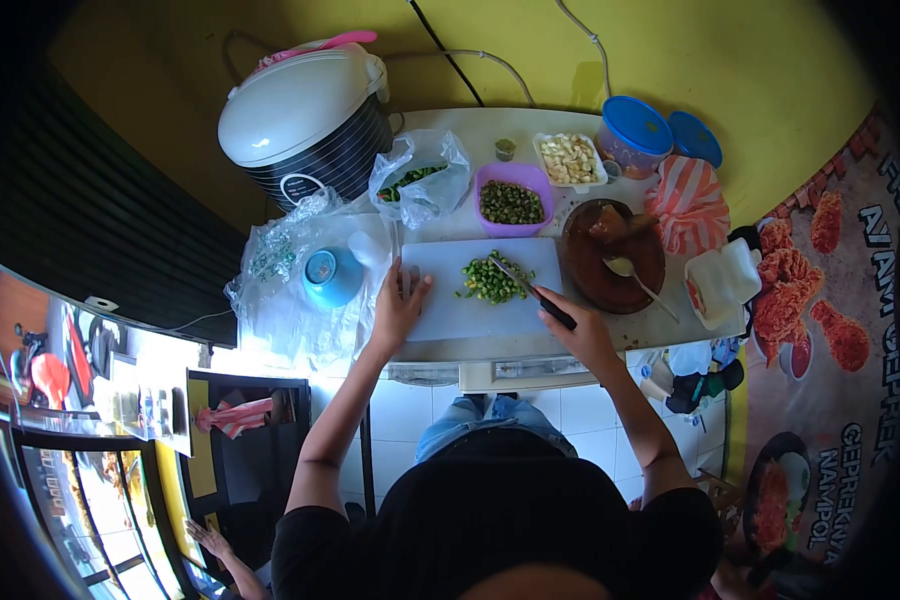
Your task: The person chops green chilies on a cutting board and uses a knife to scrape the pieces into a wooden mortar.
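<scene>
A white cutting board (435, 315) lies in front of me with a pile of chopped green chilies (492, 280) on it. My right hand (580, 330) is closed around the black handle of a knife (556, 309), whose blade reaches into the pile. At the board's left edge rests my left hand (400, 308), thumb and fingers apart, with nothing visible in it. Just behind the board stands a purple container (513, 229) of chopped green pieces. Right of the board is a brown stone mortar (585, 270) with a pestle (638, 226) and a spoon (622, 268) in it.
A rice cooker (295, 110) stands back left, near a plastic bag of green chilies (420, 150). A blue bowl (332, 277) sits on plastic at left. Behind are a white tray (598, 180) of pale pieces and a blue-lidded tub (635, 125). Another person's hand (210, 540) shows lower left.
</scene>
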Available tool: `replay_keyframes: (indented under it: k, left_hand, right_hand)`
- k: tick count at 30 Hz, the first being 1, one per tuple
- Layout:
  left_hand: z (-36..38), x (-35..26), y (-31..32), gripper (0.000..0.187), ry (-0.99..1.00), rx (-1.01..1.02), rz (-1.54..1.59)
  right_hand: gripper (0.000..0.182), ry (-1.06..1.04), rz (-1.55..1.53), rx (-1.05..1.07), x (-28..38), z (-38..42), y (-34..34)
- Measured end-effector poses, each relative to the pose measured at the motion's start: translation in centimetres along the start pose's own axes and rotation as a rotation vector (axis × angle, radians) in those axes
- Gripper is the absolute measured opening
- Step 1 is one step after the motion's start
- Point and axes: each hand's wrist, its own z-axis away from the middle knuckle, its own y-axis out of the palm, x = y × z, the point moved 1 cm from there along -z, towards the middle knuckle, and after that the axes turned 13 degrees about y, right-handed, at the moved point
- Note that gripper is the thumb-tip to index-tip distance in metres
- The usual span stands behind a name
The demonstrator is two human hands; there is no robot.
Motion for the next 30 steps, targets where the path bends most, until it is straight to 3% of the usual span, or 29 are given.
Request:
replay_keyframes:
  k: [4,7,10,13,17,20,23,26,29,30]
  left_hand:
    - [0.3,-0.1,0.5,0.054,0.018,-0.067,-0.009]
    - [0.6,0.7,1.2,0.057,0.061,-0.143,0.017]
    - [0.7,0.5,1.3,0.068,0.070,-0.114,0.175]
    - [1.2,-2.8,0.6,0.088,0.273,-0.072,-0.056]
    - [1.2,-4.1,-1.2,0.119,0.404,0.294,-0.174]
    - [0.9,-5.0,-1.9,0.118,0.446,0.449,-0.110]
    - [0.8,-4.4,-2.0,0.118,0.473,0.561,-0.239]
    - [1.4,-5.1,-1.8,0.114,0.410,0.615,-0.426]
    - [2.0,-5.0,-1.5,0.114,0.430,0.574,-0.468]
    - [2.2,-4.9,-1.4,0.114,0.454,0.563,-0.469]
  right_hand:
    - [0.042,-0.066,-0.005,-0.027,-0.5,-0.1,0.2]
    - [0.042,-0.012,-0.003,-0.004,0.0,0.1,0.0]
    - [0.042,-0.042,0.001,-0.021,-0.1,0.0,0.1]
    - [0.042,-0.056,-0.001,-0.032,-0.5,-0.1,0.2]
    - [0.042,0.022,-0.008,0.005,0.2,0.0,0.0]
    - [0.041,0.050,-0.007,0.021,0.5,0.0,-0.1]
    - [0.042,-0.031,-0.005,-0.008,-0.2,-0.1,0.1]
    - [0.044,-0.028,-0.005,0.004,-0.3,-0.1,0.0]
    - [0.053,-0.209,0.007,-0.060,-1.0,-0.3,0.2]
    - [0.057,-0.121,0.036,0.013,-0.6,-0.2,-0.3]
